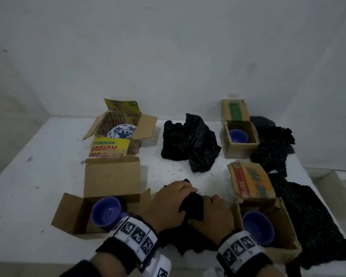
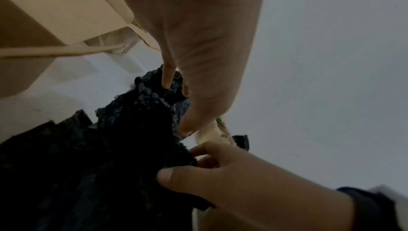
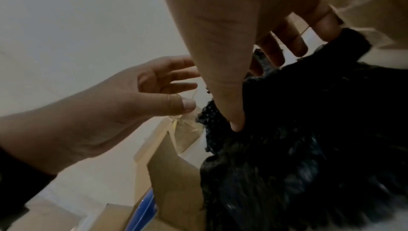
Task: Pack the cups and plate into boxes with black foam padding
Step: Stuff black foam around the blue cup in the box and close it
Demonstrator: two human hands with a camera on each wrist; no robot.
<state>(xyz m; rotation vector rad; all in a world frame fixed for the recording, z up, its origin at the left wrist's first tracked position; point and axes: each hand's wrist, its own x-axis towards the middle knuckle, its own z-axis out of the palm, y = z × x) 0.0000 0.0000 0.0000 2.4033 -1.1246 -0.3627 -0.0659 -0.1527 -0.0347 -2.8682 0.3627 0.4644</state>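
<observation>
Both hands meet at the table's near middle over a crumpled piece of black foam (image 1: 192, 206). My left hand (image 1: 185, 193) curls over its top and pinches it between thumb and fingers (image 2: 166, 81). My right hand (image 1: 208, 201) grips its right side, thumb pressed into the foam (image 3: 309, 130). A blue cup (image 1: 106, 212) lies in the open near-left box (image 1: 68, 212). Another blue cup (image 1: 258, 226) sits in the near-right box (image 1: 288, 226). A third cup (image 1: 238, 135) is in the far-right box (image 1: 240, 149). The blue-and-white plate (image 1: 122, 131) leans in the far-left box (image 1: 146, 126).
A heap of black foam (image 1: 188, 142) stands at the middle back. More foam (image 1: 272, 144) is piled behind the far-right box, and a flat foam sheet (image 1: 312, 216) covers the right edge. Black crumbs dot the white table (image 1: 28, 186). A wall rises behind.
</observation>
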